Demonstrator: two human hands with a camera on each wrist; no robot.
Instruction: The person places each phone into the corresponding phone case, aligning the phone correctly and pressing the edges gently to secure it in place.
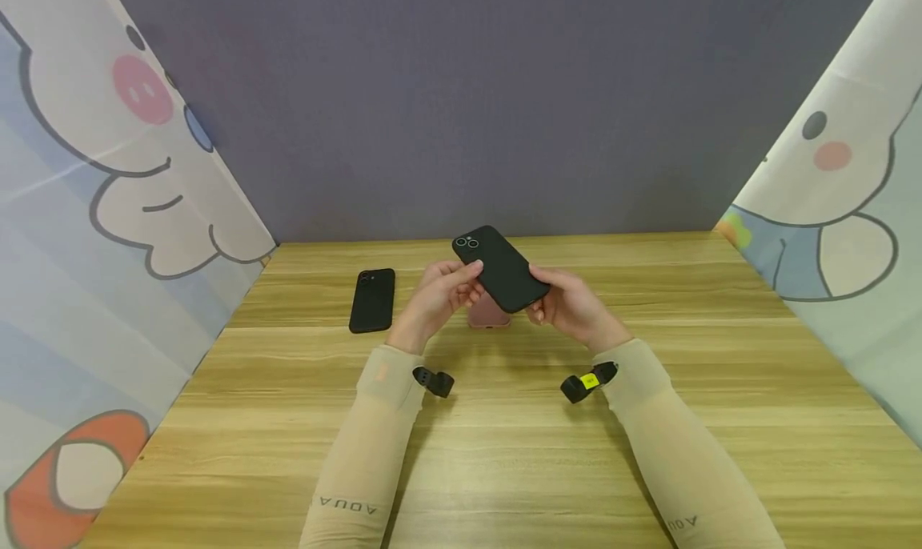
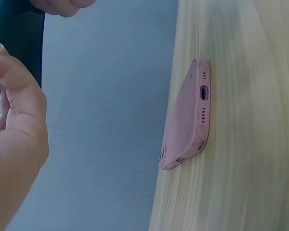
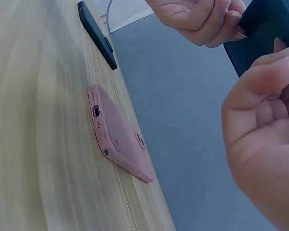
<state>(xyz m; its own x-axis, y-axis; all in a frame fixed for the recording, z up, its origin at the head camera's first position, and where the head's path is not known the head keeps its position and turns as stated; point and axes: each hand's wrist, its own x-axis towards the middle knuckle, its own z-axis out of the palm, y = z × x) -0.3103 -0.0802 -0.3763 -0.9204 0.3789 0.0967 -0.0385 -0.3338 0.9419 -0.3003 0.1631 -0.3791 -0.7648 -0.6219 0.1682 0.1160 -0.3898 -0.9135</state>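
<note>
Both hands hold a black phone [image 1: 504, 270] above the table, tilted, its back with two camera lenses facing up. My left hand [image 1: 445, 293] grips its left edge, thumb on the back. At the lower right end, my right hand [image 1: 572, 305] pinches the edge, the thumb on top and fingers underneath. Below it a pink-cased phone [image 1: 488, 315] lies on the table, partly hidden in the head view. The left wrist view shows the charging port of this pink phone [image 2: 183, 115]. The held phone [image 3: 260, 38] is cut off in the right wrist view.
A second black phone [image 1: 372, 302] lies back-up on the wooden table [image 1: 504, 453], left of the left hand. A grey panel [image 1: 461, 109] stands along the table's back edge. Cartoon-printed cloths [image 1: 65, 213] hang at both sides.
</note>
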